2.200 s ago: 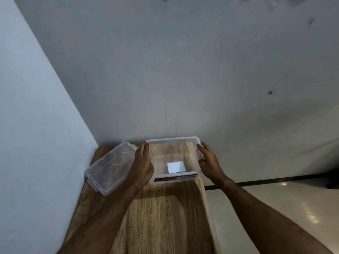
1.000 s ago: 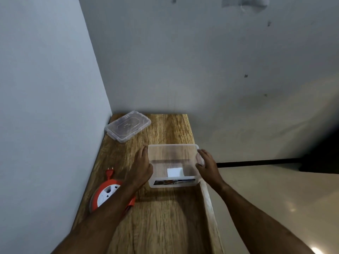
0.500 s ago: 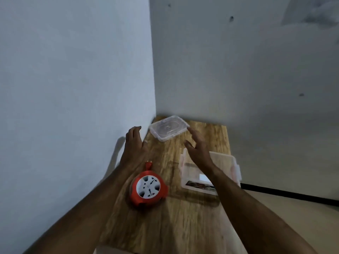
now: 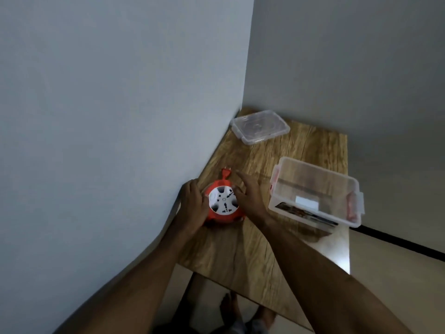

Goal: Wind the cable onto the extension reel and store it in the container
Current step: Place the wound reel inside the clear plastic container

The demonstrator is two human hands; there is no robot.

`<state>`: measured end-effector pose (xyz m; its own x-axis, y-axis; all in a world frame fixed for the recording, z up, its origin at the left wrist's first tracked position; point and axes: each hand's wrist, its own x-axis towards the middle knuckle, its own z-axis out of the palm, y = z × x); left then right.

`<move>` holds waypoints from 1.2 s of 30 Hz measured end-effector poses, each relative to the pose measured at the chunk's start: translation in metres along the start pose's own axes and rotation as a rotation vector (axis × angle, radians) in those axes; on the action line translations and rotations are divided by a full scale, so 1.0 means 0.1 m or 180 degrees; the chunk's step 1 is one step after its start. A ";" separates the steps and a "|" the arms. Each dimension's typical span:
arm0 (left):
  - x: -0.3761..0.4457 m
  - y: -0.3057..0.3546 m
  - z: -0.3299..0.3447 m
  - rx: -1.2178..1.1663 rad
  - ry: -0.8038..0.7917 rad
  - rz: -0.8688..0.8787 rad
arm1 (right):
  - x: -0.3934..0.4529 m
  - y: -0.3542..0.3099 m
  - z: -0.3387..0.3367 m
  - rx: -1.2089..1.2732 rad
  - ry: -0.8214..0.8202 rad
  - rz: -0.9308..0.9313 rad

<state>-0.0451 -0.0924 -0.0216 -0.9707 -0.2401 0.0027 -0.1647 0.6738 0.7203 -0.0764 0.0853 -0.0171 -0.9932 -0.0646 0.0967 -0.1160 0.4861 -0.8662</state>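
Observation:
An orange extension reel (image 4: 222, 201) with a white socket face lies on the wooden table (image 4: 260, 251) close to the left wall. Its cable looks wound in, and the orange plug (image 4: 225, 173) sticks out at the far side. My left hand (image 4: 192, 204) curls round the reel's left side. My right hand (image 4: 250, 196) touches the reel's right side with fairly straight fingers. The clear plastic container (image 4: 317, 168) stands open to the right of the reel, near the table's right edge.
The container's clear lid (image 4: 260, 126) lies in the far corner of the table by the walls. A wall runs along the table's left side. The table's near edge and my bare feet (image 4: 228, 307) on the floor show at the bottom.
Both hands let go of the container and moved left to the reel. The left hand has come down onto the reel's left side, the right onto its right side. The view swung left.

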 end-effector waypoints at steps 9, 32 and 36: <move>-0.25 0.01 0.19 0.0034 0.0374 -0.0117 | -0.12 0.32 0.17 -0.0290 0.0092 0.0197; 0.20 0.42 0.19 -0.1387 0.1195 0.0019 | 0.32 -0.19 0.03 0.1018 0.0549 -0.0032; 0.50 0.83 0.01 -0.1561 0.1220 0.0459 | 0.55 -0.47 -0.30 0.1158 0.0738 -0.0274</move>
<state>-0.1074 -0.0475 0.0376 -0.8308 -0.4650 0.3058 0.1502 0.3417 0.9277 -0.1261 0.0848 0.0438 -0.9606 0.1262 0.2477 -0.2289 0.1462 -0.9624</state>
